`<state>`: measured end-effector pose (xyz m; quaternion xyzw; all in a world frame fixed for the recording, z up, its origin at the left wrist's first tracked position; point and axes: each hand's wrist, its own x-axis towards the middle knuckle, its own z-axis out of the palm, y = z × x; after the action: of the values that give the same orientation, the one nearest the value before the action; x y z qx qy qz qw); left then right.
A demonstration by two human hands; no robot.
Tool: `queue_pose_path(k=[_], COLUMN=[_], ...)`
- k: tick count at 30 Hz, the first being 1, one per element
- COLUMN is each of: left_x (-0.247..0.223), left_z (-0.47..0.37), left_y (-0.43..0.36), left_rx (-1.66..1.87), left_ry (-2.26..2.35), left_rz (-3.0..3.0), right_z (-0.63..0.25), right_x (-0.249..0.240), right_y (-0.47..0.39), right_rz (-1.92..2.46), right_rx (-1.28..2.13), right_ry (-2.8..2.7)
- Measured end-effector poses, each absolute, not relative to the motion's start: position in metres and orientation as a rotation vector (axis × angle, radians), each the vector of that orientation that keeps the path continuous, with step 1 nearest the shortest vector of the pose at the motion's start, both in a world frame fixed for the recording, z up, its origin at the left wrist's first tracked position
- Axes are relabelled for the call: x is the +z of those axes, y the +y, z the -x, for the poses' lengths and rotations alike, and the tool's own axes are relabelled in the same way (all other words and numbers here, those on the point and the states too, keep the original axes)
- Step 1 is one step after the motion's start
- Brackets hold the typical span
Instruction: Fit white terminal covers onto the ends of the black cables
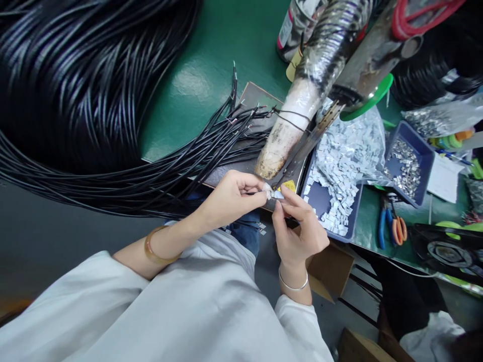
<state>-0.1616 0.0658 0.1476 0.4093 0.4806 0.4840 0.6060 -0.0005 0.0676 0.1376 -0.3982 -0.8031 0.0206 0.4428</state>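
My left hand [241,193] pinches the end of a black cable [252,192] close to the table's front edge. Facing it, my right hand [300,221] holds a small pale connector piece [278,194] between thumb and fingertips. The cable end and the piece meet between my two hands; the exact contact is too small to make out. Just above my fingers is the tip of a taped, dirty white nozzle [273,156]. A yellow piece [289,186] lies behind my right fingertips.
Black cables [169,176] spread across the left, beside a large bundle [75,85]. A blue tray [352,221] of small pale pieces stands right, then a tray [424,171] of metal parts, pliers [398,229] and a black fan [449,254]. A metal tube [366,60] overhangs the green table [192,83].
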Motion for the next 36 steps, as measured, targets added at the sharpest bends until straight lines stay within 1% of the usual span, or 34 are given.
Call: queue_pose_path(k=[3,8,15,22,28,32,36], left_x=[0.1493,0.1473,0.147,0.1458,0.1488,0.1507,0.1485], left_z=[0.1615,0.1591,0.1599,0.1597,0.1625,0.1622,0.1616], left_y=[0.0645,0.0597,0.0575,0.0606,0.0612,0.0591,0.0578], left_rx=[1.133,1.176,1.266,1.164,1.112,1.122,1.144], left_ry=[1.109,1.153,1.253,1.184,1.122,1.135,1.219], left_rz=[-0.97,-1.001,-1.194,-1.06,-1.062,-1.077,-1.216], right_z=[0.0002,0.0011,0.0066,0.0056,0.003,0.0028,0.0029], right_x=[0.138,0.138,0.1405,0.1342,0.1342,0.1376,0.138], right_y=[0.0681,0.0693,0.0679,0.0664,0.0651,0.0654,0.0684], right_rz=[0.982,0.989,0.998,1.008,0.986,1.007,1.023], right_rx=[0.009,0.073,0.095,0.099,0.062,0.101,0.191], right_ry=[-2.015,-2.002,-1.945,-1.908,-1.921,-1.921,-1.912])
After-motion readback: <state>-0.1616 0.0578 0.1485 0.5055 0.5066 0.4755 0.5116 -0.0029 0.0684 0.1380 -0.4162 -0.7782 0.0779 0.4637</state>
